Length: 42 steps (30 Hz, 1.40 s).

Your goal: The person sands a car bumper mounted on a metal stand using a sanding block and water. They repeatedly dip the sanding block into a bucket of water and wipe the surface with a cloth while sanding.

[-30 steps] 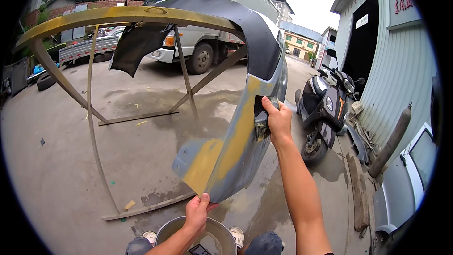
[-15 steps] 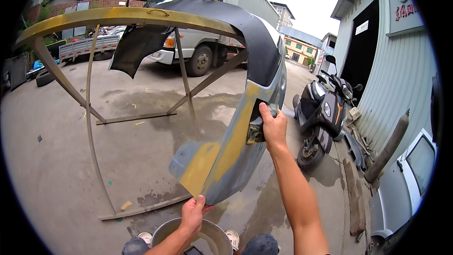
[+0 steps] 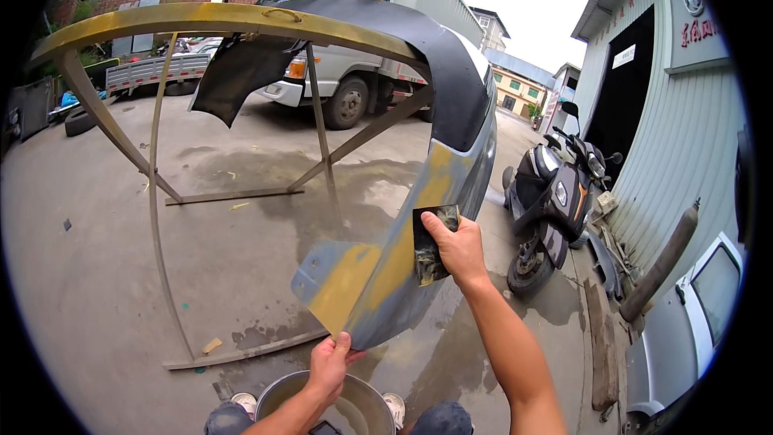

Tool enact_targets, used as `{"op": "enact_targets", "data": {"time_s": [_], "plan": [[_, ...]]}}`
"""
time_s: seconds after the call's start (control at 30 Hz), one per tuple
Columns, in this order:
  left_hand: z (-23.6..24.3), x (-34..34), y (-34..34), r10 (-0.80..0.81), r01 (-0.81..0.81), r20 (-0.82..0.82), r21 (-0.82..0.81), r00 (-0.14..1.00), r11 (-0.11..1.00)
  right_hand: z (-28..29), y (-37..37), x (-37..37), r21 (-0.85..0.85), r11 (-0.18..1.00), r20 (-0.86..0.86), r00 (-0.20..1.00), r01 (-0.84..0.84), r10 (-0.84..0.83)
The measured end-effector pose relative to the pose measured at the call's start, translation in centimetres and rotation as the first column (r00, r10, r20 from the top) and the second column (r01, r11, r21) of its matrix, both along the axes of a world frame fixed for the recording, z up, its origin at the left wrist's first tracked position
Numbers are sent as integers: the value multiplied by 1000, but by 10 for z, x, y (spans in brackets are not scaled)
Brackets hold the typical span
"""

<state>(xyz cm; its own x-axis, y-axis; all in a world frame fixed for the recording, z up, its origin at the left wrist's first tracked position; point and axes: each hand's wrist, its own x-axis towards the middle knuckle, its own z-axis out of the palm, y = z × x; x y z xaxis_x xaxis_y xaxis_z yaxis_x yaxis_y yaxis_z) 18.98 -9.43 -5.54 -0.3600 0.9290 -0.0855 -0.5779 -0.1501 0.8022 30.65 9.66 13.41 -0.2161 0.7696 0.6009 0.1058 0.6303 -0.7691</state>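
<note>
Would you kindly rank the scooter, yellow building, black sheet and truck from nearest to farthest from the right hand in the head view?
1. Black sheet, held in the right hand.
2. Scooter, on the right.
3. Truck, behind, toward the left.
4. Yellow building, in the far background.

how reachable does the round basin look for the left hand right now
Probably yes: the left hand shows near the far rim of the basin, and nothing seems to block it. It is gripping the lower corner of the panel, though, so it would likely have to let go first.
</note>
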Motion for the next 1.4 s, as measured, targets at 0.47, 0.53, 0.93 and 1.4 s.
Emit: {"op": "enact_targets", "data": {"time_s": [0.47, 0.53, 0.93, 1.4], "plan": [[1, 4, -5, -6, 7, -50, 16, 999, 1000, 71, 27, -2, 37, 983, 91, 979, 177, -180], [4, 5, -5, -16, 17, -40, 10, 999, 1000, 81, 29, -11, 19, 984, -64, 982, 179, -178], [1, -1, 0, -29, 29, 14, -7, 999, 1000, -101, -115, -2, -55, 998, 307, 951, 37, -19], [7, -4, -5, -11, 11, 5, -29, 1000, 1000, -48, -55, -23, -14, 979, -93, 975, 202, -203]]}}
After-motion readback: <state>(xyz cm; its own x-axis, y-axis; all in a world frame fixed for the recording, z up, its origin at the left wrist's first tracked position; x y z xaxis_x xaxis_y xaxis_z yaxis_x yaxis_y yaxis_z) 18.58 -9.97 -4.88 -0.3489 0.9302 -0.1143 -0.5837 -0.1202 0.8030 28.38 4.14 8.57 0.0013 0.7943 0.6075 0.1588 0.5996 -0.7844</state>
